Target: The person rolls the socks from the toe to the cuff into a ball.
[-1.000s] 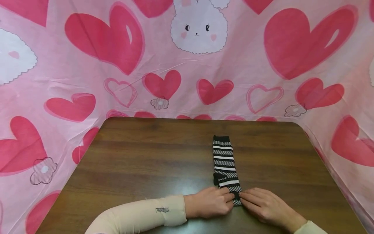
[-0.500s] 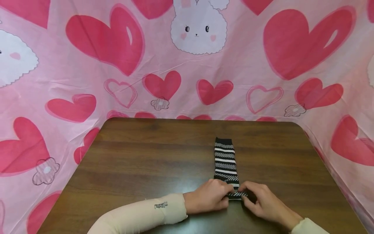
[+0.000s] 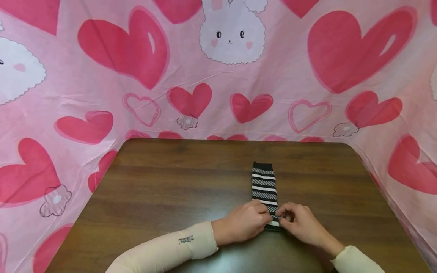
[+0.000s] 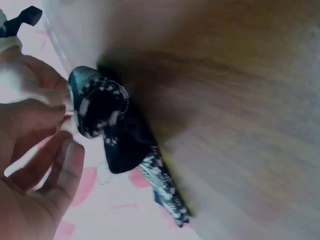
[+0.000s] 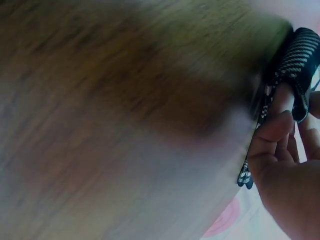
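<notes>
A black-and-white striped sock [image 3: 264, 182] lies lengthwise on the wooden table, its dark cuff toward the far edge. The near end is rolled up on itself, and the left wrist view shows this roll [image 4: 84, 107] end-on as a loose coil, with the dark heel part [image 4: 125, 150] behind it. My left hand [image 3: 245, 220] grips the roll at its left side with curled fingers. On the right side my right hand [image 3: 304, 223] pinches it between thumb and fingers. In the right wrist view the rolled fabric [image 5: 300, 55] sits above those fingertips.
The brown wooden table [image 3: 170, 178] has rounded far corners. Behind and at both sides hangs a pink curtain [image 3: 280, 72] printed with hearts and white rabbits. Cream sleeves [image 3: 170, 246] cover both forearms.
Both hands have moved away from the person along the sock. Its near end, flat one second ago, is now rolled up, and the visible flat length is shorter.
</notes>
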Motion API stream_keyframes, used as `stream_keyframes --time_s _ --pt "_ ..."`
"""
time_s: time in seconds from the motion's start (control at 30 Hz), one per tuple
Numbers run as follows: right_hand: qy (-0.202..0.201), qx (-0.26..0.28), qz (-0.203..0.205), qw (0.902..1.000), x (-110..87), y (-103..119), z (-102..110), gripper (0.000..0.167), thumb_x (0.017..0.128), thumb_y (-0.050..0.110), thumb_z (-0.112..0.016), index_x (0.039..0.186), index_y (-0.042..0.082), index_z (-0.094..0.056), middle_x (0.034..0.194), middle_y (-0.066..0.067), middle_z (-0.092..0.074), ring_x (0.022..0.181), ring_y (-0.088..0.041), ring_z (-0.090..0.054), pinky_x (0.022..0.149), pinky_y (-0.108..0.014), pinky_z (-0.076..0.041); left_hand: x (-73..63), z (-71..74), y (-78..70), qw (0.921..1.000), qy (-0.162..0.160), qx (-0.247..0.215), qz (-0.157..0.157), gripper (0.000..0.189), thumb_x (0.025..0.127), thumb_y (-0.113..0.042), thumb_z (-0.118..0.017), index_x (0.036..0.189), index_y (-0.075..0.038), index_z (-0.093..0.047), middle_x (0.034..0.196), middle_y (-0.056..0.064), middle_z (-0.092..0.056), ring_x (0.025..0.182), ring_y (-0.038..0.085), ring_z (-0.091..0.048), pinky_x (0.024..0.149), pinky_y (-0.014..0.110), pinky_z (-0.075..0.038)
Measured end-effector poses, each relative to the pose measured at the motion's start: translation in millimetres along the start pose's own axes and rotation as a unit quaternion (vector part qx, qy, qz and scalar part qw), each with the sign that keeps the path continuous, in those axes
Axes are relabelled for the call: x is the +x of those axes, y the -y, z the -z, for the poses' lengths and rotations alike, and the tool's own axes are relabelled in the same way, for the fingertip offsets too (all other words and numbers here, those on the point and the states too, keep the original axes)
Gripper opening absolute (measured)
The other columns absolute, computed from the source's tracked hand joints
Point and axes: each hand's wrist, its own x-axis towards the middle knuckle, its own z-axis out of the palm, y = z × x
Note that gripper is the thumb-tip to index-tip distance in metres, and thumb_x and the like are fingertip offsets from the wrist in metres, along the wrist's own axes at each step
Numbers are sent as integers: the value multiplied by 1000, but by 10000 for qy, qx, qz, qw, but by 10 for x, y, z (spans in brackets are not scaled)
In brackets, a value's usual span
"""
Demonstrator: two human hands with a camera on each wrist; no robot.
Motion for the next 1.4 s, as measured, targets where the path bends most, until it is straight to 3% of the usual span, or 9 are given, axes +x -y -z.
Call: stream_keyframes --time_s 0.1,0.2,0.27,0.43,0.57,0.9,1.07,1.23,1.4 --pt "-282 -393 217 9986 -10 2 -34 22 77 -5 -73 88 14 -69 84 10 -62 64 0 -56 54 -25 -49 -4 -2 -38 9979 200 455 -422 8 92 -20 -70 95 -23 -76 99 -11 -67 95 8 -57 82 15 -49" --pt "-552 -1151 784 9887 -28 3 -42 23 76 1 -79 88 19 -70 91 14 -61 73 1 -57 60 -27 -51 -19 -23 -57 9960 352 665 -485 12 95 -20 -67 94 -24 -77 98 -11 -66 93 8 -55 76 14 -49" --pt "-679 -1699 1380 9734 -35 -3 -28 22 76 9 -82 89 22 -69 95 16 -59 81 -1 -57 67 -29 -51 -29 -36 -52 9952 382 762 -487 12 95 -19 -67 93 -25 -77 97 -11 -65 92 9 -54 74 14 -49" --pt "-604 -2256 3267 9158 -13 -50 5 11 84 21 -76 91 19 -68 101 7 -59 89 -10 -55 74 -34 -45 -51 -67 -22 9938 400 902 -510 13 95 -20 -66 92 -26 -77 99 -11 -64 93 9 -53 74 15 -49" --pt "-461 -2402 3831 8907 -15 -83 -12 11 95 26 -66 93 16 -68 101 4 -60 86 -13 -54 72 -33 -42 -60 -98 -11 9937 370 907 -552 12 94 -20 -66 93 -26 -76 99 -11 -64 92 9 -53 76 15 -48" --pt "-451 -2664 3593 8933 -40 -70 -35 15 87 29 -74 91 16 -66 98 5 -58 82 -12 -54 68 -33 -43 -51 -111 -8 9958 392 662 -504 13 86 -31 -74 96 -22 -73 97 -7 -61 91 11 -53 75 19 -49" --pt "-423 -2784 3305 9008 -38 -59 -49 26 82 33 -81 93 16 -65 97 5 -58 84 -13 -55 68 -35 -46 -14 -119 21 9973 537 482 -115 28 78 -35 -82 99 -19 -71 95 -4 -60 88 14 -55 70 21 -50" --pt "-503 -2858 3081 9060 -35 -54 -64 32 79 32 -84 97 13 -64 96 3 -59 84 -15 -57 68 -37 -48 13 -148 41 9988 341 296 180 23 74 -28 -78 91 -17 -68 87 -3 -60 79 14 -56 69 24 -51" --pt "-548 -2651 2632 9260 -32 -40 -70 33 74 22 -82 100 14 -64 98 6 -60 84 -11 -57 69 -35 -49 13 -178 66 9978 66 -429 507 22 72 -22 -77 90 -15 -66 82 -4 -61 73 10 -57 65 23 -48"
